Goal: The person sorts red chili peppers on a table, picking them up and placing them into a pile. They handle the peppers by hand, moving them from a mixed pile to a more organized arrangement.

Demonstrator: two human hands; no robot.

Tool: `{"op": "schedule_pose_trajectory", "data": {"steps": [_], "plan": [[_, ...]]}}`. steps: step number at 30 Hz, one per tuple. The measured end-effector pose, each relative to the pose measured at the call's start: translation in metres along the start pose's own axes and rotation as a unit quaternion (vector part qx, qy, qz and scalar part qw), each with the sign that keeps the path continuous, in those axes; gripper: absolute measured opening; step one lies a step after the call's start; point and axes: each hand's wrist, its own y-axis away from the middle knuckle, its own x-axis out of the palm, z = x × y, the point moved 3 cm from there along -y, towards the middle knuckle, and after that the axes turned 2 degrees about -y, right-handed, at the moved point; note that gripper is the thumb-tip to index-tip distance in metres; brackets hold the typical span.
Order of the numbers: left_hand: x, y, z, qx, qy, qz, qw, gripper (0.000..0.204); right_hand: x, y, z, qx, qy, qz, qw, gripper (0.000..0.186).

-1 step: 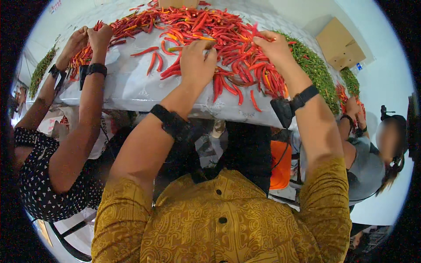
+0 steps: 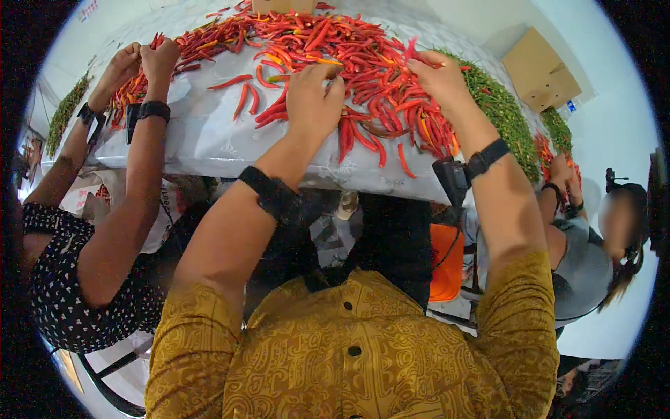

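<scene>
A broad heap of red chili peppers (image 2: 377, 77), with a few orange ones among them, lies on the table before me. My left hand (image 2: 314, 101) rests low at the heap's near side, its fingers curled in. At its fingertips shows an orange chili pepper (image 2: 324, 61); whether the fingers grip it is hidden. To the right, my right hand (image 2: 441, 78) is raised over the heap. Its thumb and fingers pinch a red chili pepper (image 2: 410, 49), whose end points up and looks blurred.
Green chilies (image 2: 492, 105) are piled right of the red heap. A pale plastic-covered table (image 2: 230, 140) holds everything. Cardboard boxes (image 2: 541, 70) stand at the back right and far edge. A person at left (image 2: 157, 63) handles chilies; another person works at the right (image 2: 565, 174).
My right hand has shifted slightly to the right with the red chili pepper. My left hand has stayed in place.
</scene>
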Motion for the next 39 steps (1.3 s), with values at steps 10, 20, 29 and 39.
{"op": "schedule_pose_trajectory", "data": {"steps": [10,20,29,39], "plan": [[0.001,-0.002,0.001,-0.005,-0.038,0.04,0.998,0.027,-0.017,0.049,-0.015,0.158,-0.42,-0.004,0.894,0.008],[0.004,0.0,0.003,0.016,-0.047,0.057,0.997,0.028,-0.04,0.144,-0.004,0.199,-0.428,0.084,0.878,0.01],[0.008,0.003,0.006,-0.028,-0.036,0.09,0.995,0.034,-0.112,0.297,-0.055,0.342,-0.075,0.153,0.924,0.015],[0.004,0.005,-0.006,0.009,-0.063,0.109,0.992,0.03,-0.153,0.363,-0.161,0.33,0.203,0.147,0.91,0.027]]}}
